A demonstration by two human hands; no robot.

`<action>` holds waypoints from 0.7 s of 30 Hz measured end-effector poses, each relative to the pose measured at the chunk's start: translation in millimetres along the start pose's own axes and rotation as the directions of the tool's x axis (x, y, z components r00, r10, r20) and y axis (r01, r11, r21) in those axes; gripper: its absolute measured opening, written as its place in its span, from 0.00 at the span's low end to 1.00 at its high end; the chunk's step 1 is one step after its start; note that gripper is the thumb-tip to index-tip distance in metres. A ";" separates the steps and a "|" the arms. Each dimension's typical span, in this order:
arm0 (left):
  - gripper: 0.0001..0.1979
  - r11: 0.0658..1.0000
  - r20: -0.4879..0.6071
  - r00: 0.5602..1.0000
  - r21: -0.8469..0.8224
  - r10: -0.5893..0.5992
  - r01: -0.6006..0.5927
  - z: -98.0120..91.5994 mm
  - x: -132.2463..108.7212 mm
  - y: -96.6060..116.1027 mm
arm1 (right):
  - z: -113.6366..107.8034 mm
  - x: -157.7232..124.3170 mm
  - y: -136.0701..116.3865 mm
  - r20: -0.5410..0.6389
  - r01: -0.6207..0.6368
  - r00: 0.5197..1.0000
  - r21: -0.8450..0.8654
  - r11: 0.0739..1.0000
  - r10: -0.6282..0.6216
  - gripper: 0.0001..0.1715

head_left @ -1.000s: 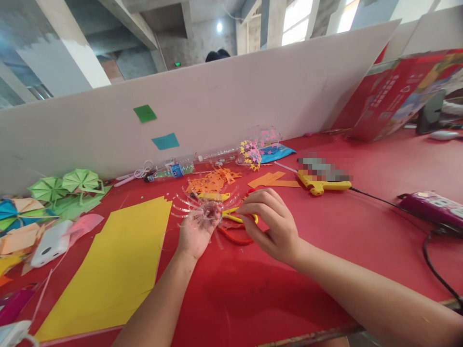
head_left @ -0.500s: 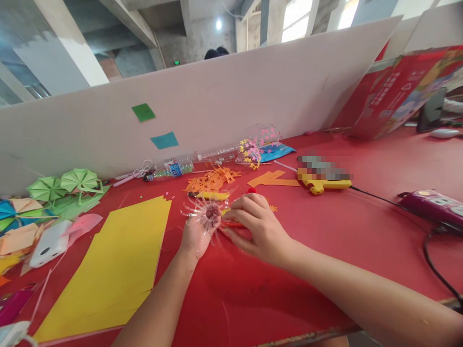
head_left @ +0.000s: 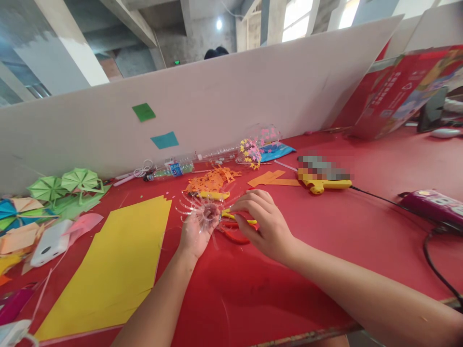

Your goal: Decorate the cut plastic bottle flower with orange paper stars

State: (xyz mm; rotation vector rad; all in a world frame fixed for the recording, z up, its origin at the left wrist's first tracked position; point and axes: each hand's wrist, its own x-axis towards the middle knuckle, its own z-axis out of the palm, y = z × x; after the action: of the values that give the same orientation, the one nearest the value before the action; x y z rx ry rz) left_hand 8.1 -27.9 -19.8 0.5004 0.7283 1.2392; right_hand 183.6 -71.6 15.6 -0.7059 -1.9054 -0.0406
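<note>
My left hand (head_left: 195,237) is closed around a clear plastic bottle piece (head_left: 209,212), cut into thin strips that fan outward around its opening. To the right of the strips is my right hand (head_left: 265,219), thumb and index fingertips drawn close together in a pinch. Anything between those fingertips is too thin and clear to make out. Beneath and behind the hands lie yellow-handled scissors or a similar tool (head_left: 250,221) and a red looped handle (head_left: 235,236), both partly hidden. A yellow cutter (head_left: 213,195) lies just beyond the bottle piece.
Yellow paper sheets (head_left: 112,265) lie to the left, near green folded paper umbrellas (head_left: 79,180). Orange paper cutouts (head_left: 210,180), a labelled bottle (head_left: 175,168) and a star-covered bottle (head_left: 250,153) sit behind. At right are a yellow glue gun (head_left: 325,184) with its cord and a purple device (head_left: 432,207).
My right hand has moved slightly right, away from the bottle piece, uncovering more of the yellow and red handles. My left hand and the bottle piece have shifted slightly left.
</note>
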 end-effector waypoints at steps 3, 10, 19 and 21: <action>0.10 1.000 0.013 1.000 -0.001 -0.007 0.007 -1.0 0.9 -0.3 | 0.3 -0.4 1.1 -0.010 0.003 1.000 0.002 1.000 -0.003 0.11; 0.10 1.000 0.036 0.999 -0.003 -0.023 0.023 -2.7 1.4 -0.1 | -0.9 0.3 1.1 -0.035 0.001 0.999 -0.026 1.000 -0.002 0.11; 0.10 0.997 0.084 0.994 0.013 -0.075 0.074 -6.6 4.6 -3.9 | 2.9 -0.4 1.6 0.065 0.023 0.998 -0.023 0.999 -0.021 0.04; 0.10 0.997 0.084 0.993 0.013 -0.082 0.081 -5.5 4.5 -4.4 | 3.7 -0.7 2.4 0.068 0.023 0.997 -0.004 1.000 -0.023 0.03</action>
State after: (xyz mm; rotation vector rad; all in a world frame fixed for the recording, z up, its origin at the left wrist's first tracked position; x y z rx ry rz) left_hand 7.7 -25.0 -27.6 0.5228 0.6768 1.1323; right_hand 181.9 -68.8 12.6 -0.6964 -1.9793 -0.0355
